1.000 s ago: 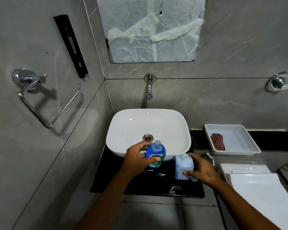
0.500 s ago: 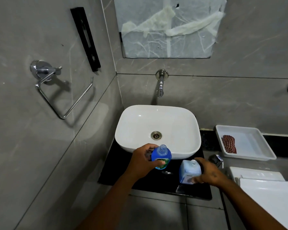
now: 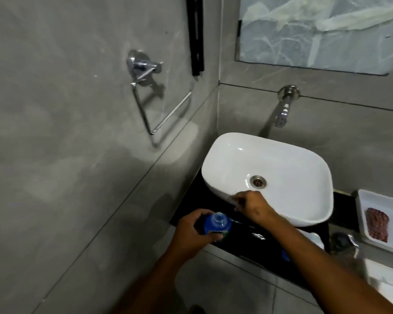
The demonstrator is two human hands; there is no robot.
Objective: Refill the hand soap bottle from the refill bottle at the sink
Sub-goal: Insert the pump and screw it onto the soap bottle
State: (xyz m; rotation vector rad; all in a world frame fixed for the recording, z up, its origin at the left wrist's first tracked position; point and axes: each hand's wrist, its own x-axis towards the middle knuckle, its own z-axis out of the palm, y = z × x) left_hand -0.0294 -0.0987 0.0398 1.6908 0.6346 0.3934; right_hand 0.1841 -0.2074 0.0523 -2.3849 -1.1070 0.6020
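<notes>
My left hand (image 3: 191,234) grips a small blue bottle (image 3: 217,224) with an open neck, upright over the left front edge of the black counter (image 3: 259,252). My right hand (image 3: 253,206) reaches across to the left, just in front of the white sink (image 3: 225,155), with its fingers curled. Blur hides whether those fingers pinch anything. The pale blue bottle (image 3: 314,239) stands on the counter, mostly hidden behind my right forearm. A small shiny object (image 3: 258,236) lies on the counter between my arms.
A wall tap (image 3: 284,109) hangs over the sink. A white tray (image 3: 361,200) with a red-brown item (image 3: 377,224) sits at the right. A chrome towel ring (image 3: 159,109) is on the left wall. A paper-covered mirror (image 3: 315,37) is above.
The view has swung left and down. My right hand left the pale blue bottle and moved left to the sink's front. My left hand brought the blue bottle lower and left.
</notes>
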